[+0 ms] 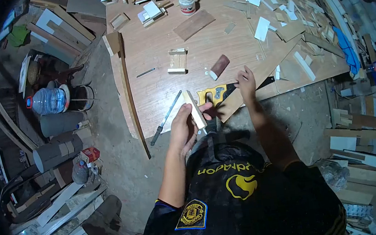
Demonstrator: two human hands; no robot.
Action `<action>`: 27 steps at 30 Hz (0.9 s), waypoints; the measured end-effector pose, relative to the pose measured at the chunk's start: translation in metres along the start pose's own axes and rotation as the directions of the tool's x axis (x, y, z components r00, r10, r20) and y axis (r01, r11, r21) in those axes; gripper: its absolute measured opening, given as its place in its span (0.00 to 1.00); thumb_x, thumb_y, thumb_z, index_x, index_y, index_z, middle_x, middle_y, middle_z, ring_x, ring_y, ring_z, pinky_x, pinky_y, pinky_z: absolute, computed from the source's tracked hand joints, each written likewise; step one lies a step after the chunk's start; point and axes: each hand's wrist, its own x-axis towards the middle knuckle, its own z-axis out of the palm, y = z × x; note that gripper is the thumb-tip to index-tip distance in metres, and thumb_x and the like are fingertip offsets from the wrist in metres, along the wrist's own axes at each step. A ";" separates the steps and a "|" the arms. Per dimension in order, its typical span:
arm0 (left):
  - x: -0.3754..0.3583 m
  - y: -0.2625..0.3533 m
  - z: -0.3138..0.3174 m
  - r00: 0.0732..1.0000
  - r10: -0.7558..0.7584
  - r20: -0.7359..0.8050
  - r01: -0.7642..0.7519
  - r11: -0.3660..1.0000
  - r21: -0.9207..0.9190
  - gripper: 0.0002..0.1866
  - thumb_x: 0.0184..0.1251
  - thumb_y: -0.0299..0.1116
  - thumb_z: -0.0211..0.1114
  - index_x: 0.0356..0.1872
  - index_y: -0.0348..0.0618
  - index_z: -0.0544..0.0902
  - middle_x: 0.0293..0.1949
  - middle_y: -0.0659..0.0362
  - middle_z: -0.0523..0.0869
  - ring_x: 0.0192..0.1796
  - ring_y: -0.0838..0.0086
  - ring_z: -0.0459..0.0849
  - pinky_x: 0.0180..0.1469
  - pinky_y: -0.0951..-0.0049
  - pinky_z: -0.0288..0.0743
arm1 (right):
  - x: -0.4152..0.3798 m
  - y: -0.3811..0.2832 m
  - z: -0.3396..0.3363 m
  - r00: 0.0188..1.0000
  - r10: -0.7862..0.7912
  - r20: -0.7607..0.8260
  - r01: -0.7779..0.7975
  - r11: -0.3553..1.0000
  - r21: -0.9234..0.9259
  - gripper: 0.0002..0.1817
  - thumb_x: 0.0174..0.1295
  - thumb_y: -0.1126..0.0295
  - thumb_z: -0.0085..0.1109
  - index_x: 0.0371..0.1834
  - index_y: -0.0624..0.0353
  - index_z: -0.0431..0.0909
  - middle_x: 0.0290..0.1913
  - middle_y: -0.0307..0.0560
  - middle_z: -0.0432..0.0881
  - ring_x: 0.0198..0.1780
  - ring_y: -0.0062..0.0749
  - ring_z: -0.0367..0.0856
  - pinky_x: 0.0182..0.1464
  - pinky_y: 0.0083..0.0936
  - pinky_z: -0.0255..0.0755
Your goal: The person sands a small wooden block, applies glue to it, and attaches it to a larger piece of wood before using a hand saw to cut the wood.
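Note:
My left hand is closed around a short, pale wooden block, held upright at the near edge of the table. My right hand hovers over the table's front part with its fingers apart and nothing in them. Beneath it lie a long wooden board and a handsaw with a yellow and black handle. A file with a dark handle lies left of the held block. Farther in are a small wooden assembly and a brown cylinder with a pale end.
A dark thin rod and a flat brown board lie on the table. At the back stands a white jar. Offcuts crowd the right side. A long strip runs along the left edge.

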 end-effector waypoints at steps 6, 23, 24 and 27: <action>0.007 0.016 0.004 0.997 -0.002 -0.072 0.001 1.000 -0.009 0.14 0.77 0.41 0.49 0.50 0.41 0.71 0.52 0.42 0.84 0.37 0.66 0.85 0.41 0.70 0.79 | -0.055 0.088 -0.088 0.998 0.001 -0.058 -0.028 0.886 -0.462 0.26 0.60 0.54 0.67 0.53 0.62 0.75 0.43 0.47 0.79 0.42 0.33 0.78 0.39 0.38 0.71; 0.008 0.008 0.005 0.850 0.509 0.136 -0.467 0.606 0.644 0.14 0.67 0.24 0.64 0.52 0.35 0.76 0.48 0.56 0.78 0.51 0.75 0.80 0.54 0.75 0.73 | -0.063 0.026 -0.022 0.780 0.615 0.116 -0.497 0.722 -0.480 0.15 0.67 0.55 0.60 0.45 0.53 0.82 0.40 0.36 0.86 0.32 0.19 0.78 0.29 0.22 0.65; 0.009 0.007 0.001 0.819 0.552 0.158 -0.500 0.552 0.667 0.14 0.67 0.23 0.65 0.52 0.34 0.76 0.50 0.55 0.76 0.51 0.75 0.79 0.54 0.75 0.73 | -0.060 0.019 -0.014 0.794 0.594 0.128 -0.465 0.730 -0.500 0.15 0.68 0.54 0.59 0.44 0.54 0.82 0.39 0.37 0.86 0.32 0.19 0.79 0.29 0.22 0.66; 0.009 0.009 -0.010 0.795 0.588 0.148 -0.509 0.514 0.690 0.15 0.66 0.23 0.65 0.51 0.34 0.76 0.49 0.55 0.75 0.49 0.75 0.79 0.52 0.75 0.74 | -0.048 0.008 0.009 0.843 0.512 0.164 -0.391 0.794 -0.466 0.18 0.69 0.56 0.56 0.42 0.62 0.82 0.37 0.41 0.87 0.26 0.20 0.79 0.20 0.20 0.61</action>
